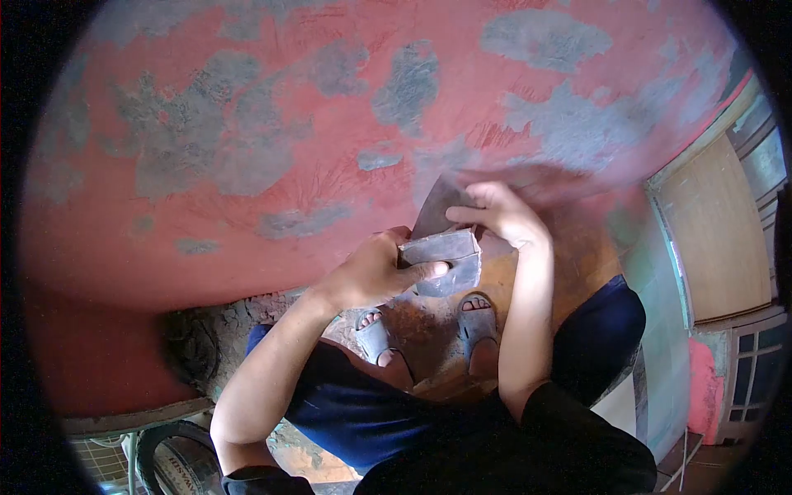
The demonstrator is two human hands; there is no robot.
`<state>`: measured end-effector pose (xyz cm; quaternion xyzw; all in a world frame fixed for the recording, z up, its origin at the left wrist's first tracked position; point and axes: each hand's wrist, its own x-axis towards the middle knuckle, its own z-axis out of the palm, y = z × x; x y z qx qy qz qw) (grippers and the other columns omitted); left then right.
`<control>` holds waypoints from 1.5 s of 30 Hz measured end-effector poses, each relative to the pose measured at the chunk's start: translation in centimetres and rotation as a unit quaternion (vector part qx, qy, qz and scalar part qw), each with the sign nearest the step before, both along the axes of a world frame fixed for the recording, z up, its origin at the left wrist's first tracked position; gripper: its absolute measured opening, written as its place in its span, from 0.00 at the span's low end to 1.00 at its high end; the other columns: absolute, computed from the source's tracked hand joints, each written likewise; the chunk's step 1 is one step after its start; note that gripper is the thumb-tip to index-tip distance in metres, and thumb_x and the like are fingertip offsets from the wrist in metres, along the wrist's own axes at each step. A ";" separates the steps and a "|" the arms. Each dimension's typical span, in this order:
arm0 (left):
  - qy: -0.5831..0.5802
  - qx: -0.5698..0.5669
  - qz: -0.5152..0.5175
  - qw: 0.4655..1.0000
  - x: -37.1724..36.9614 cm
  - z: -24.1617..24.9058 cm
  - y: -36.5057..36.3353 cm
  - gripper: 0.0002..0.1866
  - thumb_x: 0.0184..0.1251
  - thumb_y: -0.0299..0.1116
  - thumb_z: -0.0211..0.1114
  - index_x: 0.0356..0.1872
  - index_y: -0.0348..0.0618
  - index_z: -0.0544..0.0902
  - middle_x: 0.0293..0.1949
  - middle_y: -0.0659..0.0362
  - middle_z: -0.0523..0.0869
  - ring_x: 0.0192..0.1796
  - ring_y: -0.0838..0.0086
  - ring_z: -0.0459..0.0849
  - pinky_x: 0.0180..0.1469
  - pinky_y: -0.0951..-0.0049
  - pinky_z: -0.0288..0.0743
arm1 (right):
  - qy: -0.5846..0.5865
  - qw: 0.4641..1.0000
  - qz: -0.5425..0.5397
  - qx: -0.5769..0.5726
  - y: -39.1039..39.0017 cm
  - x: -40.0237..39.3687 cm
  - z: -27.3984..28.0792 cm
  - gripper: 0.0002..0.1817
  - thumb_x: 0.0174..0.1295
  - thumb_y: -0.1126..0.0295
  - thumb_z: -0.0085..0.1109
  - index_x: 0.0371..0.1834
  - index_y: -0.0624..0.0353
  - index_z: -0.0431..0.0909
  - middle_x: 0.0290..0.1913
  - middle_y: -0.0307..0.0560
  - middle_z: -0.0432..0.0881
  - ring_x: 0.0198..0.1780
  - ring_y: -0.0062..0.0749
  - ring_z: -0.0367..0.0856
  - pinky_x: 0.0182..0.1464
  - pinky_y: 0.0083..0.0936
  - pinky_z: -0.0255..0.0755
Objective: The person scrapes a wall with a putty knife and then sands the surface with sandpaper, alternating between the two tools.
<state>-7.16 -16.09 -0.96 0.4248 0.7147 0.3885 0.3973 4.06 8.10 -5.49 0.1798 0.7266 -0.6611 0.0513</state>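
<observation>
My left hand (375, 268) grips a grey block-like tool (445, 252), its thumb lying along the block's lower edge. My right hand (495, 210) holds a dark flat blade (436, 210) that rises from the block and presses against a red wall (272, 99) with grey worn patches. Both hands meet at the wall's lower part, right above my feet in grey sandals (476, 322). How the blade joins the block is hidden by my fingers.
The peeling red wall fills most of the view. A rough dirt floor (206, 330) lies below it. A tyre (177, 462) sits at the lower left. A wooden door (718, 231) and a window frame (751, 371) stand to the right.
</observation>
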 end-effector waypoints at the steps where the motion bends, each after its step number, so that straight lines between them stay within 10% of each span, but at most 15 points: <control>1: -0.001 0.000 0.000 1.000 0.1 0.1 -0.2 0.23 0.68 0.47 0.75 0.45 0.31 0.87 0.39 0.49 0.90 0.43 0.67 0.87 0.48 0.64 0.79 | 0.065 0.997 -0.035 -0.026 0.0 0.1 0.1 0.11 0.62 0.72 0.72 0.43 0.64 0.82 0.33 0.40 0.86 0.33 0.24 0.85 0.31 0.23 0.77; 6: 0.003 0.112 -0.113 0.987 0.3 1.3 -1.5 0.31 0.66 0.46 0.76 0.59 0.29 0.82 0.61 0.49 0.84 0.63 0.66 0.80 0.65 0.65 0.73 | 0.224 0.951 -0.132 -0.168 -1.1 0.8 1.8 0.15 0.64 0.73 0.70 0.52 0.63 0.82 0.42 0.42 0.86 0.37 0.21 0.83 0.40 0.25 0.78; 10: -0.022 0.017 -0.072 0.997 -0.1 4.1 -4.2 0.24 0.69 0.43 0.74 0.56 0.33 0.86 0.60 0.51 0.84 0.57 0.71 0.82 0.62 0.66 0.74 | 0.282 0.923 -0.149 -0.216 -1.9 -0.1 1.3 0.17 0.68 0.70 0.66 0.57 0.63 0.80 0.44 0.40 0.86 0.38 0.23 0.82 0.40 0.26 0.78; 20: -0.151 0.199 0.003 0.968 -4.2 5.1 -7.5 0.22 0.69 0.40 0.74 0.58 0.37 0.85 0.48 0.62 0.89 0.51 0.79 0.83 0.57 0.71 0.78 | 0.360 0.892 -0.146 -0.230 -6.0 -0.8 4.7 0.16 0.81 0.64 0.48 0.65 0.60 0.70 0.47 0.53 0.85 0.48 0.46 0.89 0.55 0.47 0.83; 24: -0.058 0.137 0.060 0.987 -6.7 3.7 -7.2 0.19 0.69 0.39 0.74 0.54 0.37 0.87 0.39 0.64 0.90 0.42 0.81 0.84 0.47 0.73 0.78 | 0.248 0.947 -0.201 0.046 -6.7 -0.4 5.7 0.11 0.80 0.63 0.50 0.54 0.59 0.68 0.39 0.54 0.86 0.42 0.33 0.89 0.41 0.35 0.83; 26: -0.024 0.089 0.032 0.995 -7.4 2.2 -6.5 0.14 0.69 0.34 0.72 0.50 0.36 0.88 0.37 0.64 0.90 0.40 0.81 0.83 0.43 0.74 0.78 | 0.212 0.944 -0.222 0.123 -8.1 -0.5 7.9 0.12 0.78 0.63 0.53 0.48 0.61 0.68 0.35 0.56 0.86 0.40 0.43 0.89 0.40 0.38 0.79; 28: -0.006 0.030 0.039 0.999 -6.4 2.8 -5.3 0.12 0.65 0.30 0.71 0.46 0.34 0.87 0.34 0.61 0.90 0.37 0.79 0.84 0.39 0.73 0.78 | 0.117 0.893 -0.039 0.432 -7.2 -0.7 9.9 0.10 0.76 0.66 0.56 0.50 0.60 0.70 0.38 0.55 0.84 0.35 0.32 0.84 0.31 0.32 0.74; 29: 0.013 0.014 0.031 0.999 -6.4 1.9 -4.7 0.15 0.64 0.29 0.71 0.50 0.34 0.85 0.39 0.57 0.90 0.42 0.75 0.86 0.44 0.70 0.79 | 0.112 0.866 0.018 0.488 -6.8 -0.9 10.6 0.10 0.73 0.70 0.57 0.50 0.62 0.70 0.42 0.63 0.84 0.43 0.52 0.85 0.42 0.43 0.75; 36: 0.077 0.016 0.062 0.995 -4.8 0.1 -2.0 0.31 0.58 0.29 0.72 0.63 0.33 0.73 0.53 0.43 0.86 0.55 0.58 0.86 0.54 0.60 0.81 | -0.070 0.697 0.229 0.676 -7.7 -2.6 15.3 0.09 0.72 0.70 0.54 0.47 0.65 0.77 0.40 0.68 0.85 0.48 0.67 0.83 0.49 0.56 0.75; 45: 0.171 -0.042 0.039 0.984 -4.0 -2.5 -1.4 0.28 0.60 0.36 0.68 0.58 0.30 0.75 0.48 0.34 0.86 0.54 0.42 0.86 0.57 0.52 0.79 | 0.038 0.754 0.160 0.636 -6.5 -4.1 9.9 0.16 0.76 0.67 0.49 0.40 0.73 0.77 0.33 0.73 0.82 0.42 0.72 0.83 0.46 0.58 0.76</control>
